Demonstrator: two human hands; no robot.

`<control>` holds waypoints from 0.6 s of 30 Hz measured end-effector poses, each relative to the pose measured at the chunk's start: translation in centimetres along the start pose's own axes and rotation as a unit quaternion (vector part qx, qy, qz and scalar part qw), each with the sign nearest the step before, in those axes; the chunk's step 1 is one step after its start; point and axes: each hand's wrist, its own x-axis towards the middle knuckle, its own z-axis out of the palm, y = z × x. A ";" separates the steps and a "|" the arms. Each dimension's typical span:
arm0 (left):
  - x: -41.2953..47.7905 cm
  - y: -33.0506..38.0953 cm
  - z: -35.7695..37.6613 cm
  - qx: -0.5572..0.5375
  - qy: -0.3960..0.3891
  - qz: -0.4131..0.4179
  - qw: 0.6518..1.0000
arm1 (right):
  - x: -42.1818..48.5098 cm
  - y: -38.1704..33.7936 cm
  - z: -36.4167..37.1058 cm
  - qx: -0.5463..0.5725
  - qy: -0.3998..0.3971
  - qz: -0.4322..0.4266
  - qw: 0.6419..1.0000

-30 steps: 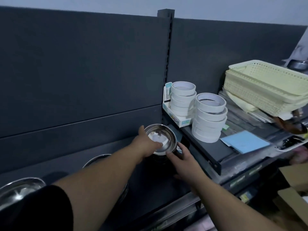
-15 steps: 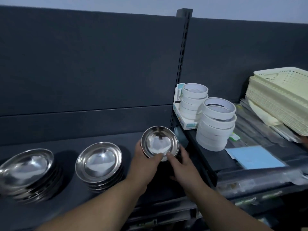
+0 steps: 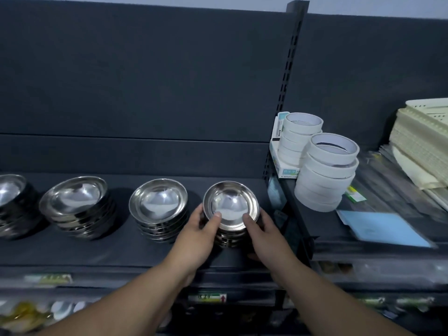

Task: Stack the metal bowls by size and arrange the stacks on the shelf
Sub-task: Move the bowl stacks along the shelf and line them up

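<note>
Lowered since the earlier frame, the small metal bowl tops the smallest stack on the shelf, just left of the slotted upright; left hand and right hand curl round that stack, thumbs on the bowl's rim.

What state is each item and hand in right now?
Smallest bowl stack: nested, right end of row.
Left hand: grips its left side.
Right hand: grips its right side.
Second bowl stack: nested, untouched.
Third bowl stack: nested, untouched.
Fourth bowl stack: partly out of frame.
Tape rolls: two upright piles, untouched.
</note>
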 end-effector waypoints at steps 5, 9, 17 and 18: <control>-0.2 1.1 -0.3 0.091 0.081 0.037 0.992 | -0.5 0.2 -0.3 -0.015 0.023 -0.038 0.999; 0.3 1.3 -0.4 0.147 0.091 0.053 0.983 | -0.8 0.0 -0.4 -0.016 0.059 -0.057 0.997; 0.3 1.7 -0.3 0.177 0.102 0.065 0.977 | -0.4 -0.5 -0.3 -0.018 0.071 -0.048 0.996; 0.4 1.3 -0.2 0.176 0.093 0.067 0.978 | -0.4 -0.4 -0.3 -0.024 0.060 -0.051 0.997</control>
